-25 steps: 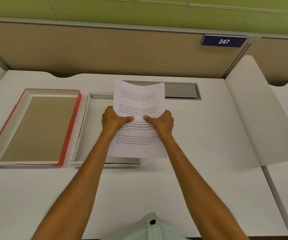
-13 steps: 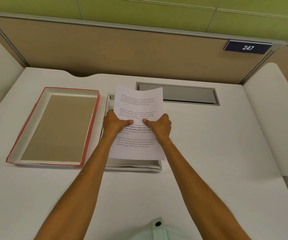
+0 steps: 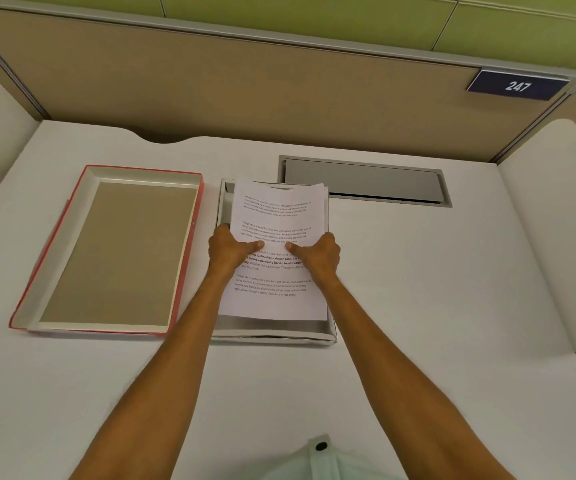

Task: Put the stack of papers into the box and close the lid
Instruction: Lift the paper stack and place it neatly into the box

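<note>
A stack of printed white papers (image 3: 276,216) is held flat just over the open white box (image 3: 276,331) in the middle of the desk, covering most of its inside. My left hand (image 3: 229,251) grips the stack's left edge and my right hand (image 3: 317,256) grips its right edge, both thumbs lying on the top sheet. The far ends of the sheets fan apart slightly. The box's near wall and left wall still show around the paper. Its red-edged lid (image 3: 113,251) lies upside down on the desk to the left, tan inside facing up.
A grey cable hatch (image 3: 366,181) is set into the white desk (image 3: 435,289) behind the box to the right. A tan partition with a "247" plate (image 3: 518,85) closes the far side. White side dividers (image 3: 549,220) stand at left and right.
The stack has moved down and left to sit squarely over the box, closer to its walls. The view has shifted, so the box and lid now appear further right.
</note>
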`<action>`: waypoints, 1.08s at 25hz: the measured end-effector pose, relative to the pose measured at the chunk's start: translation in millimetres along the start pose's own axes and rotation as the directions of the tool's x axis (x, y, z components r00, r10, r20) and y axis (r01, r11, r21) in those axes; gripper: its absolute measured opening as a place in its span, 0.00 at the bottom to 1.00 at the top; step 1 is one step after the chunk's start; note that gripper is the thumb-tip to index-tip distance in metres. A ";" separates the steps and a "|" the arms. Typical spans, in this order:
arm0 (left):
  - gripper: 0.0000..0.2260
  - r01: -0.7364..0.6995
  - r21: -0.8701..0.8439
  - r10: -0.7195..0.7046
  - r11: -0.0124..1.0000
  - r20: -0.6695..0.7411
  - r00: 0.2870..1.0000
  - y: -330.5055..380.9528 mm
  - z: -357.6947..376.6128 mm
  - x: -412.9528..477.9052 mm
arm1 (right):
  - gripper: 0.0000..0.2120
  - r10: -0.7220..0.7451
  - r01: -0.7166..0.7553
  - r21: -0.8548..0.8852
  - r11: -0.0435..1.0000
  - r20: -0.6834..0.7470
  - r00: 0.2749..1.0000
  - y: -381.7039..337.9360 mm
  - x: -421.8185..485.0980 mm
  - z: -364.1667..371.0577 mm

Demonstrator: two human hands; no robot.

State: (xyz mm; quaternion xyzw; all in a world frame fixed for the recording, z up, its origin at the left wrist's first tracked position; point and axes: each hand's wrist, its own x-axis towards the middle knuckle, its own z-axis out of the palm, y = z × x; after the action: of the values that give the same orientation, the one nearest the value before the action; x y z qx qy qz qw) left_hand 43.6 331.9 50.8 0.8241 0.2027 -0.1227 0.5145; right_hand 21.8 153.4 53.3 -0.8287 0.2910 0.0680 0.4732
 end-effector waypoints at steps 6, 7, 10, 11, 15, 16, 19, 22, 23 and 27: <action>0.24 0.010 -0.021 -0.010 1.000 0.010 1.000 -10.9 6.2 8.5 | 0.29 0.015 -0.013 -0.056 0.998 0.028 0.999 5.8 10.9 7.5; 0.24 0.015 -0.029 -0.015 0.999 0.008 1.000 -12.5 6.3 9.7 | 0.29 0.011 -0.009 -0.058 0.998 0.035 0.999 6.0 12.3 8.7; 0.27 0.033 -0.020 -0.033 0.999 0.009 0.999 -16.2 4.7 14.1 | 0.27 0.003 0.001 -0.082 0.997 0.051 0.999 7.2 14.6 13.1; 0.28 0.035 -0.013 -0.035 0.999 0.009 0.999 -16.9 4.3 15.7 | 0.26 -0.002 0.006 -0.088 0.996 0.052 0.999 7.7 14.8 14.5; 0.26 0.035 0.004 -0.035 0.999 0.002 0.999 -17.6 7.0 18.8 | 0.22 -0.022 0.027 -0.097 0.995 0.044 0.999 10.2 16.8 18.0; 0.25 0.036 0.000 -0.036 0.999 0.001 0.999 -17.7 8.5 19.2 | 0.22 -0.021 0.026 -0.102 0.994 0.043 0.999 10.4 17.3 18.0; 0.24 0.037 -0.007 -0.037 0.999 0.003 0.999 -18.4 12.2 20.3 | 0.22 -0.012 0.017 -0.122 0.992 0.041 0.999 10.5 18.7 17.6; 0.24 0.041 -0.012 -0.041 0.999 0.000 0.999 -20.4 14.3 20.9 | 0.21 -0.029 0.035 -0.138 0.990 0.046 0.999 11.1 19.0 18.1; 0.24 0.043 -0.013 -0.043 0.999 -0.001 0.999 -21.5 14.8 20.9 | 0.20 -0.036 0.043 -0.141 0.989 0.052 0.998 11.3 19.2 18.5; 0.24 0.053 -0.028 -0.053 0.998 0.009 0.999 -26.4 17.5 21.8 | 0.21 -0.044 0.055 -0.158 0.986 0.069 0.997 11.1 20.8 20.8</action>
State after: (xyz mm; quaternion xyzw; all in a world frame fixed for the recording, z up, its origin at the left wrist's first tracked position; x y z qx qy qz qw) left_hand 50.9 331.1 13.1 0.8107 0.2241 -0.1367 0.5233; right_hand 36.1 157.6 25.6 -0.8683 0.2483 0.1063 0.4160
